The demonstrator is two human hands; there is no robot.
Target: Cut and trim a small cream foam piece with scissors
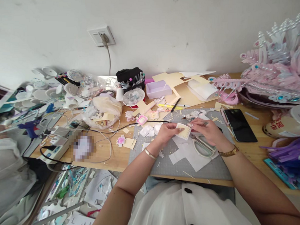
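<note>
Item: cream card square (pixel 183 130), pinched btwn left hand (pixel 167 132) & right hand (pixel 208 131) over grey mat (pixel 212 167). Prob. light, thin, bendy; best held by edges.

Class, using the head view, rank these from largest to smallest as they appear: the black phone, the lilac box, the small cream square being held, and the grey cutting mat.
1. grey cutting mat
2. black phone
3. lilac box, close to the phone and farther away, so unsure
4. small cream square
</note>
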